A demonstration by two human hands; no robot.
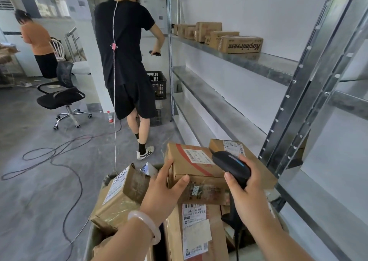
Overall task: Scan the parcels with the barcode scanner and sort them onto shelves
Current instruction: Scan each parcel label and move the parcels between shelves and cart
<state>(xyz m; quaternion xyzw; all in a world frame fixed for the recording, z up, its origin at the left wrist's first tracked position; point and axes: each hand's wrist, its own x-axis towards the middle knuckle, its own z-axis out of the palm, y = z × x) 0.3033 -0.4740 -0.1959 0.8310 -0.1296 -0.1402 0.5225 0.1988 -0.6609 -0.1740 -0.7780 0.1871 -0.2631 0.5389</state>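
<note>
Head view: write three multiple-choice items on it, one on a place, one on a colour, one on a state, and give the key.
1. Where do the boxes stand?
A. on the floor
B. in a crate
C. on the upper shelf

2. What colour is the bracelet on the left wrist?
A. pale pink
B. black
C. green

3. What is the right hand doing?
A. hanging idle
B. gripping the scanner
C. pushing a shelf post

Key:
1 C, the row of boxes sits on the shelf at the right.
2 A, the band looks pale and milky.
3 B, its fingers curl round the black scanner, which points at the parcel that the left hand holds.
</note>
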